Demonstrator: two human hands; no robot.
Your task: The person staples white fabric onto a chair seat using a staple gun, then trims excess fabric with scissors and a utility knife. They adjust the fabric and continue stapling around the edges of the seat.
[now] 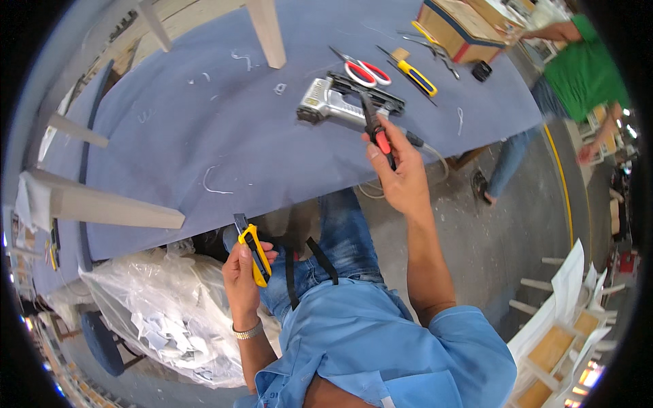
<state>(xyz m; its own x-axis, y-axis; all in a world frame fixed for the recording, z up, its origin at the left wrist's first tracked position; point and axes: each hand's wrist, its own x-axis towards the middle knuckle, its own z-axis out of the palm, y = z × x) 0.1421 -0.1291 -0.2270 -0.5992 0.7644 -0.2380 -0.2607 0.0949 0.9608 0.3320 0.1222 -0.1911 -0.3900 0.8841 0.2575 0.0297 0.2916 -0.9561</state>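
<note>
1. The person's left hand (pixel 239 277), low and left of the middle, is closed around a yellow plastic knife with a dark tip (pixel 256 253). It is by the lap, just off the table's near edge.
2. The right hand (pixel 405 173), right of the middle, is closed around a long, thin black tool with a red part (pixel 371 121). What kind of tool it is, nobody can tell.
3. That tool's top overlaps a silver and black metal staple gun (pixel 330 102); touching or not is unclear.
4. The step looks like holding two tools at once. Moving them seems to call for a firm grip, with the knife's tip kept off the legs.
5. The blue-grey cloth-covered table (pixel 272 156) has open room in the middle. Red-and-white-handled scissors (pixel 367 73) crowd the top, and a pale wooden leg (pixel 112 205) sticks in at left.
</note>
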